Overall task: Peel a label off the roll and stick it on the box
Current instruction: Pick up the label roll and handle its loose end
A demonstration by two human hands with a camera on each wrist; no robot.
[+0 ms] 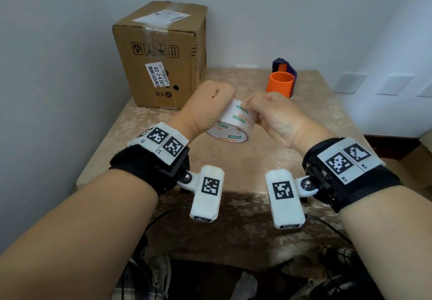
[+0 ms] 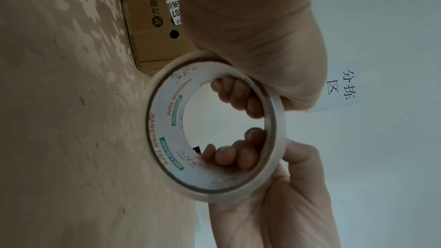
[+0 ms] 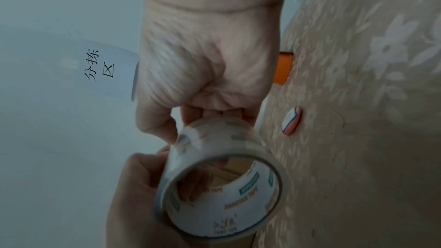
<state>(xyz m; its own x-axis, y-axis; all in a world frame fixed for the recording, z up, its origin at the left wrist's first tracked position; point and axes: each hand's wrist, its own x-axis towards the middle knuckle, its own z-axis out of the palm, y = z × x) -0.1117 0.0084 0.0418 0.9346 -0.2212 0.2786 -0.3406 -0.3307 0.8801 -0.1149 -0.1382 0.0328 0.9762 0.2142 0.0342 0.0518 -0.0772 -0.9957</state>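
Observation:
A roll of clear tape (image 1: 236, 122) with a white printed core is held up over the table, in front of a brown cardboard box (image 1: 163, 54) that stands at the back left. My left hand (image 1: 210, 105) grips the roll's left side, its fingers (image 2: 238, 95) curled through the core. My right hand (image 1: 273, 115) grips the right side, fingers (image 2: 229, 156) inside the core and thumb (image 3: 157, 123) on the outer tape surface. In the right wrist view the roll (image 3: 214, 205) fills the lower middle. No peeled strip shows.
An orange cup (image 1: 280, 84) and a purple and orange holder (image 1: 284, 65) stand at the back right of the beige flowered table (image 1: 257, 159). A small round orange and white item (image 3: 291, 121) lies on the cloth. A wall runs close behind and on the left.

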